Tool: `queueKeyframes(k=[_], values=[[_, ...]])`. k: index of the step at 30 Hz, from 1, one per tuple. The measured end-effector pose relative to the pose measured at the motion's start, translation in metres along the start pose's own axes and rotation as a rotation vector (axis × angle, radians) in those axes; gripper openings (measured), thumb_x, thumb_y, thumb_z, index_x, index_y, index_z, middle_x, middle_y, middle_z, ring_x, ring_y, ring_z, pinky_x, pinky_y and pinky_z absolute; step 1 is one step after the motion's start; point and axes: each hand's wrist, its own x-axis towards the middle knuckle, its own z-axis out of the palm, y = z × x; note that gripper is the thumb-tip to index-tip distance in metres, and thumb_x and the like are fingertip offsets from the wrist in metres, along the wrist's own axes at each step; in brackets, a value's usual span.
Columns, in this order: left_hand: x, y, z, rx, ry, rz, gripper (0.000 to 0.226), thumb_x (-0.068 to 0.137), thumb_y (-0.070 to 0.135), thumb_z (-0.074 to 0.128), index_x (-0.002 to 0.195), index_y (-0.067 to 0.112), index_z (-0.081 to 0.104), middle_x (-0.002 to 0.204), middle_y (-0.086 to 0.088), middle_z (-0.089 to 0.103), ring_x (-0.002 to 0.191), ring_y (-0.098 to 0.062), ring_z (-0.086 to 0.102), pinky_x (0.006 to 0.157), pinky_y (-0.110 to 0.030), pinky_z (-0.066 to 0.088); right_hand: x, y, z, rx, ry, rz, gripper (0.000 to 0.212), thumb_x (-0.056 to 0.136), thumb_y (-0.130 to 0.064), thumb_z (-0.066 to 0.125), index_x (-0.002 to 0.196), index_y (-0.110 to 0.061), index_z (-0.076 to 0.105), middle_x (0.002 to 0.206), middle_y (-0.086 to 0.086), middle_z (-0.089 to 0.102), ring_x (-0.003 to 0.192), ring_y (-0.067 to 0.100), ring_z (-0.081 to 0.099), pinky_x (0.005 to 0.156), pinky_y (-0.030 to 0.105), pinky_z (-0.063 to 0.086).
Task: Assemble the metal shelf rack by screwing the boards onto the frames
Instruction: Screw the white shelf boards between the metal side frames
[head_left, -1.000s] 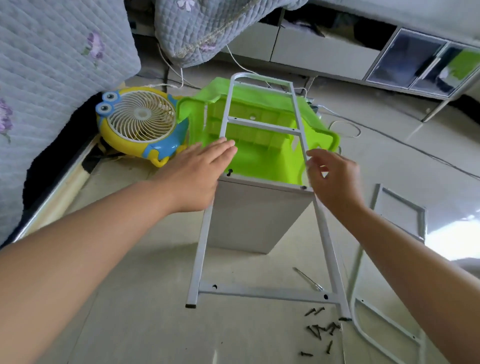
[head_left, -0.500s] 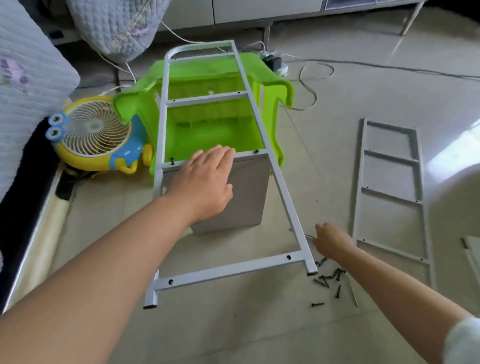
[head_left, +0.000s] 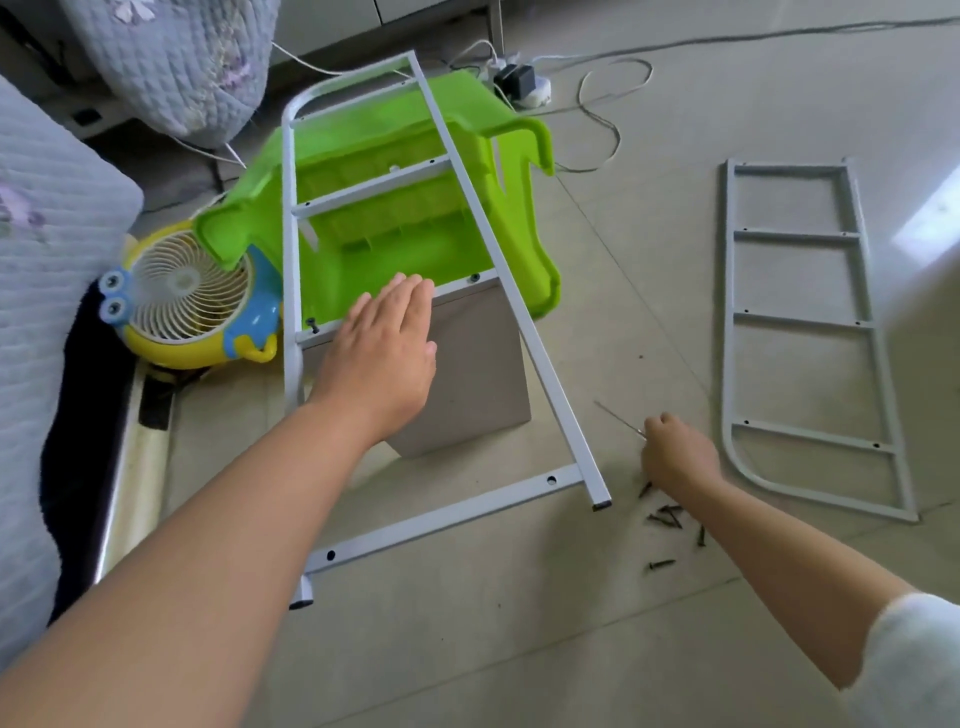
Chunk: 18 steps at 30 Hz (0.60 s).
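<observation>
A white metal ladder frame (head_left: 540, 364) leans over a green plastic stool, its lower end on the floor. A grey board (head_left: 478, 374) stands on edge under one rung, with screw heads showing at that rung's two ends. My left hand (head_left: 387, 343) lies flat with straight fingers on the rung and the board's top edge. My right hand (head_left: 675, 454) is low at the floor right of the frame, fingers curled round a thin screwdriver (head_left: 621, 420) whose shaft sticks out up-left. Several dark screws (head_left: 670, 519) lie just below that hand.
A second white frame (head_left: 727, 332) lies flat on the floor at right. The green stool (head_left: 415, 228) is tipped on its side; a yellow and blue fan (head_left: 182, 301) sits left of it. A power strip (head_left: 519, 83) with cables lies behind. Quilted bedding borders the left.
My right hand left the frame's right rail, dropped to the floor beside the screws and took hold of the screwdriver. My left hand stayed pressed on the rung. The view tilted downward.
</observation>
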Motion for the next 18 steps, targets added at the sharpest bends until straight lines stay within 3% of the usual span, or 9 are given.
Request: queueKeyframes(k=[3, 8, 10, 14, 18], values=[[0.0, 0.001, -0.001, -0.005, -0.013, -0.002, 0.057, 0.1, 0.023, 0.027, 0.148, 0.01, 0.0, 0.157, -0.003, -0.001, 0.145, -0.015, -0.003, 0.115, -0.03, -0.005, 0.007, -0.008, -0.021, 0.388, 0.174, 0.06, 0.017, 0.091, -0.007, 0.04, 0.097, 0.002, 0.053, 0.104, 0.018, 0.052, 0.082, 0.029, 0.047, 0.066, 0.029, 0.034], [0.001, -0.003, -0.006, 0.031, 0.027, -0.014, 0.056, 0.099, 0.025, 0.016, 0.148, 0.01, -0.004, 0.157, -0.002, -0.006, 0.145, -0.013, -0.006, 0.115, -0.032, -0.007, 0.018, -0.039, -0.099, 0.849, 0.534, -0.022, 0.019, 0.086, -0.008, 0.059, 0.101, 0.002, 0.065, 0.099, 0.018, 0.061, 0.087, 0.028, 0.056, 0.073, 0.022, 0.037], [0.002, -0.007, -0.011, 0.03, 0.058, -0.02, 0.056, 0.098, 0.027, 0.015, 0.148, 0.01, -0.003, 0.157, -0.002, -0.005, 0.145, -0.013, -0.005, 0.115, -0.031, -0.007, 0.02, -0.056, -0.131, 0.961, 0.627, -0.051, 0.015, 0.083, -0.009, 0.061, 0.094, -0.001, 0.066, 0.091, 0.014, 0.062, 0.085, 0.031, 0.061, 0.076, 0.029, 0.045], [0.005, -0.024, -0.023, -0.025, 0.144, -0.046, 0.065, 0.089, 0.036, 0.011, 0.148, 0.008, 0.009, 0.157, -0.005, 0.008, 0.145, -0.016, 0.004, 0.116, -0.031, 0.0, 0.019, -0.099, -0.181, 1.04, 0.646, -0.169, 0.012, 0.08, -0.01, 0.061, 0.09, -0.007, 0.066, 0.088, 0.015, 0.066, 0.081, 0.024, 0.059, 0.071, 0.024, 0.043], [0.003, -0.051, -0.026, -0.19, 0.217, -0.159, 0.064, 0.087, 0.03, 0.022, 0.144, 0.001, 0.026, 0.152, -0.013, 0.024, 0.141, -0.023, 0.02, 0.113, -0.033, 0.015, 0.009, -0.144, -0.207, 1.097, 0.598, -0.32, 0.011, 0.078, -0.008, 0.063, 0.087, -0.012, 0.065, 0.082, 0.008, 0.063, 0.084, 0.03, 0.062, 0.078, 0.035, 0.05]])
